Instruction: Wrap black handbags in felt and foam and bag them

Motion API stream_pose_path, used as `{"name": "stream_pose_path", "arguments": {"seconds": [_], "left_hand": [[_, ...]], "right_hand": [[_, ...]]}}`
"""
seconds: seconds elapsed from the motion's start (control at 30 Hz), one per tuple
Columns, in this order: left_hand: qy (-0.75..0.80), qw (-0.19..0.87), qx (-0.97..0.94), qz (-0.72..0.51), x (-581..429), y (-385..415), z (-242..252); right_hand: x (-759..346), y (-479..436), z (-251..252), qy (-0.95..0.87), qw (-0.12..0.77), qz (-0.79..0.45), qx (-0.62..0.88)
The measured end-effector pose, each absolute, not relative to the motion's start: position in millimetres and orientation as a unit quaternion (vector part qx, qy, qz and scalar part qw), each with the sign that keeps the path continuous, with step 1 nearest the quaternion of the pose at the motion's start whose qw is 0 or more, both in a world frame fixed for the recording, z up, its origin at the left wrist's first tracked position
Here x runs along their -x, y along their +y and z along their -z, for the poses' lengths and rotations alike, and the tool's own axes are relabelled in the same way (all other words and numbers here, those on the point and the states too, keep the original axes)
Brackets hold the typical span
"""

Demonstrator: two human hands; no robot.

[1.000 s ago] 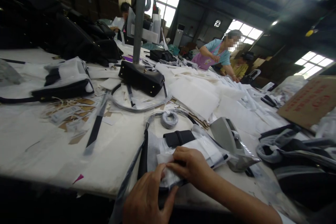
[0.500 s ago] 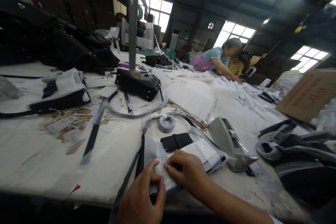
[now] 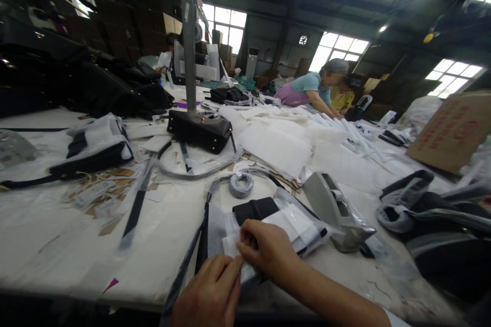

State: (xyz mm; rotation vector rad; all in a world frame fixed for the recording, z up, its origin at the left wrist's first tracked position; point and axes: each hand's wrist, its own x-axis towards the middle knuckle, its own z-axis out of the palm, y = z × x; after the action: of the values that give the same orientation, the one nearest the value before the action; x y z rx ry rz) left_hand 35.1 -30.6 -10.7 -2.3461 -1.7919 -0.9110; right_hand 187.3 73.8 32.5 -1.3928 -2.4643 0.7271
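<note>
A black bag lies at the table's near edge, partly covered by white wrapping sheet. My left hand is closed at the bag's near side, its fingertips pressed together on the wrapping. Beside it my right hand pinches the same white wrapping, thumb against curled fingers. The two hands' fingertips almost meet, and they hide what lies under them. A strap in clear film is coiled just beyond the bag. To the right stands a grey tape dispenser.
Stacked white sheets spread behind the bag. A wrapped black handbag sits by a metal post. Tags lie left, a wrapped bag right, near a carton. Co-workers lean over the far side.
My left hand's fingers have closed together and moved slightly down, from a looser curl. My right hand stays at the wrapping. The view has shifted a little.
</note>
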Motion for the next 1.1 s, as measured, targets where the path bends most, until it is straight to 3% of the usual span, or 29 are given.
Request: {"name": "stream_pose_path", "arguments": {"seconds": [0.4, 0.7, 0.8, 0.93, 1.03, 1.1], "left_hand": [[-0.495, 0.204, 0.812, 0.233, -28, -29, 25], [-0.504, 0.178, 0.821, 0.201, -30, -33, 26], [-0.508, 0.173, 0.818, 0.204, -31, -33, 24], [-0.509, 0.166, 0.816, 0.22, -31, -33, 24], [-0.492, 0.173, 0.813, 0.258, -29, -31, 24], [-0.478, 0.175, 0.812, 0.285, -27, -28, 24]], "right_hand": [[-180, 94, -41, -0.846, 0.052, -0.248, 0.469], [-167, 96, -42, -0.869, 0.026, -0.125, 0.478], [-178, 93, -44, -0.877, 0.084, -0.132, 0.455], [-235, 92, -59, -0.859, 0.248, -0.141, 0.426], [-307, 98, -74, -0.791, 0.33, -0.086, 0.509], [-358, 104, -79, -0.714, 0.34, -0.067, 0.608]]}}
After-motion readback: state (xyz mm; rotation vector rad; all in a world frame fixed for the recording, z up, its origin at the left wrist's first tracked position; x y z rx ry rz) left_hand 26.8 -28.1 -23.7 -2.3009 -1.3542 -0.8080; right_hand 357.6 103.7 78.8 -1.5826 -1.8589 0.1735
